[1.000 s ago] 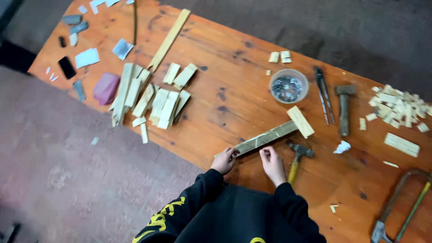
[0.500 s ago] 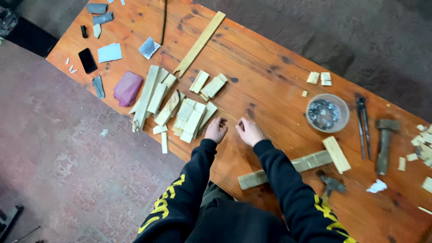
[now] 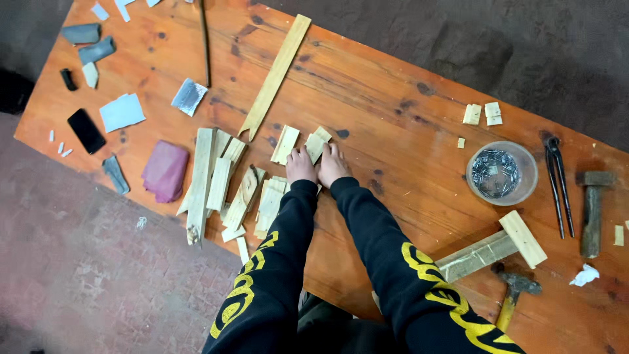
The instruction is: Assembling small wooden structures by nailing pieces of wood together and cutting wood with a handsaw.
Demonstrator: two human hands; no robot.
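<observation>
Both hands (image 3: pixel 316 165) moved up, side by side, touching two small wood pieces (image 3: pixel 317 143).

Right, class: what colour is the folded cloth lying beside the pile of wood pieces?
Dusky pink-purple cloth, seen in the head view, the only one.

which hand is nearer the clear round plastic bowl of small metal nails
Right. The right hand lies on the small wood pieces, on the side toward the clear round plastic bowl of nails, well short of it. The left hand lies just beyond it, farther from the bowl.
</observation>
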